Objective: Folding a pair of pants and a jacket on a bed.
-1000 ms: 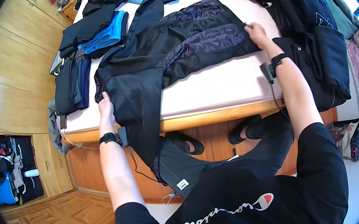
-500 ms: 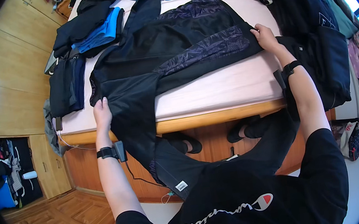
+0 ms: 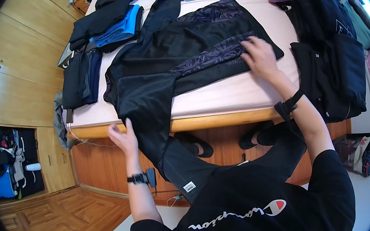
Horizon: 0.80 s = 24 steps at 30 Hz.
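Observation:
A black long-sleeved top (image 3: 150,57) with purple leaf-patterned panels lies spread on the pale pink bed sheet (image 3: 220,99). Its collar end is to the left and its hem to the right. One sleeve (image 3: 150,115) drapes over the near bed edge toward my lap, while the other stretches to the far side. My left hand (image 3: 125,139) is beside the draped sleeve with its fingers apart, holding nothing. Over the patterned panel near the hem is my right hand (image 3: 261,59), fingers spread and loosely bent; whether its fingertips touch the cloth I cannot tell.
Folded dark clothes (image 3: 79,77) and a stack with blue cloth (image 3: 119,29) line the bed's left side. Black garments (image 3: 331,67) are piled at the right. A wooden bed rail (image 3: 231,119) runs along the near edge. Wooden cupboards (image 3: 14,81) stand at the left.
Both hands have let go of the top. My left hand has dropped toward me off the collar end; my right hand has moved left from the hem corner. The view has shifted slightly.

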Each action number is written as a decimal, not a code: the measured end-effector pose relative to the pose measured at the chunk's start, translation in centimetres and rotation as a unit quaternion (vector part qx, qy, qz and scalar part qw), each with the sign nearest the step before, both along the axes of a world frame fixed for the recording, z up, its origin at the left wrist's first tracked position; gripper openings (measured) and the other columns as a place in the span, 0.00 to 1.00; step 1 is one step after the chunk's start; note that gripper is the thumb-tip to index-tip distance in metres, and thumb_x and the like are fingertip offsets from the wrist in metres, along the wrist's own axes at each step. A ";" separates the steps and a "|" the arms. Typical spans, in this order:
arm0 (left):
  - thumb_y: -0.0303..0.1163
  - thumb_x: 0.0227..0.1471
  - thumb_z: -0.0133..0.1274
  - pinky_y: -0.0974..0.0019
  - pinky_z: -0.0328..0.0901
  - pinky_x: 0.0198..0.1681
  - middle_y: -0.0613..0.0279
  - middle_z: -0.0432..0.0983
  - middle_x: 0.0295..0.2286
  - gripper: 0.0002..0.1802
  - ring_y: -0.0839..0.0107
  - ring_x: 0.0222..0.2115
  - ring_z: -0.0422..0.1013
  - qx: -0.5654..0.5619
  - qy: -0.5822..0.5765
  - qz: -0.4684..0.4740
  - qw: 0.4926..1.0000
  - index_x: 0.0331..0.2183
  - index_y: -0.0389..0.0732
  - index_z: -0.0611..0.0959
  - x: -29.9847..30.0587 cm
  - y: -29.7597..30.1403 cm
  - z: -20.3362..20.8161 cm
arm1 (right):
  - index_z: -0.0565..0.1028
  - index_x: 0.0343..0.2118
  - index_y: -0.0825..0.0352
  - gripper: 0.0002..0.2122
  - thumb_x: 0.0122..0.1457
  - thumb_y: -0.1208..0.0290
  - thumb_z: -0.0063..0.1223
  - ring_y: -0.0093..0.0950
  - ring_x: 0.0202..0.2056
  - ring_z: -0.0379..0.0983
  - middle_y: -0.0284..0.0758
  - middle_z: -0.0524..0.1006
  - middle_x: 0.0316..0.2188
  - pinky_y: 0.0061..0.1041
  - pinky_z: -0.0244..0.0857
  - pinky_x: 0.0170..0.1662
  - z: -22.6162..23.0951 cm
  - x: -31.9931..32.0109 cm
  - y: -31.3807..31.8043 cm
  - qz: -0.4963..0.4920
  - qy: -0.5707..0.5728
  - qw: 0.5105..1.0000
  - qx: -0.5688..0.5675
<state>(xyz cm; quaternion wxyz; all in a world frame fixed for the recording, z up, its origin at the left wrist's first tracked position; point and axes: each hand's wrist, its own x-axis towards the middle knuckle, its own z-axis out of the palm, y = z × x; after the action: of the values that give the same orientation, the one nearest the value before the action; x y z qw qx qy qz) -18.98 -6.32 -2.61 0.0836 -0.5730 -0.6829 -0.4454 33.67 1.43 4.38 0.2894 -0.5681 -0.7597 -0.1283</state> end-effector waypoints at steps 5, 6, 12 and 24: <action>0.44 0.57 0.59 0.63 0.63 0.46 0.58 0.69 0.38 0.25 0.69 0.40 0.65 -0.303 -0.414 -0.073 0.855 0.45 0.35 0.71 -1.6 -8.6 -5.6 | 0.69 0.58 0.61 0.26 0.63 0.49 0.43 0.45 0.61 0.60 0.52 0.67 0.57 0.43 0.50 0.62 -4.1 -2.0 0.7 -0.013 -0.088 0.987 -0.131; 0.43 0.59 0.56 0.66 0.63 0.44 0.59 0.69 0.39 0.21 0.72 0.40 0.65 -0.309 -0.505 -0.107 0.799 0.44 0.36 0.72 -1.7 -9.5 -6.6 | 0.68 0.59 0.61 0.27 0.64 0.48 0.41 0.46 0.61 0.59 0.52 0.66 0.58 0.43 0.50 0.62 -4.2 -2.2 0.8 -0.039 -0.090 0.987 -0.126; 0.34 0.64 0.47 0.76 0.64 0.37 0.73 0.73 0.30 0.08 0.84 0.31 0.67 -0.300 -0.455 -0.208 0.813 0.34 0.42 0.76 -7.0 -11.2 -2.9 | 0.71 0.51 0.68 0.27 0.46 0.69 0.63 0.44 0.50 0.68 0.47 0.72 0.49 0.42 0.60 0.55 1.6 -8.9 -3.5 0.136 0.041 0.989 -0.051; 0.40 0.67 0.38 0.60 0.70 0.53 0.52 0.76 0.48 0.22 0.63 0.48 0.74 -0.246 -0.782 -0.413 0.396 0.51 0.35 0.75 7.6 -0.3 20.9 | 0.72 0.52 0.58 0.30 0.40 0.74 0.65 0.51 0.55 0.66 0.55 0.66 0.52 0.49 0.62 0.56 6.7 -25.3 -9.3 0.337 0.243 0.893 0.172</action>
<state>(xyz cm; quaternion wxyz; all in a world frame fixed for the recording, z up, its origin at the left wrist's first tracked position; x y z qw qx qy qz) -11.37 -6.58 18.28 -0.8258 -0.1810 -0.2091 -0.4914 8.33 -7.83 11.11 0.5842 -0.2322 -0.7776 -0.0097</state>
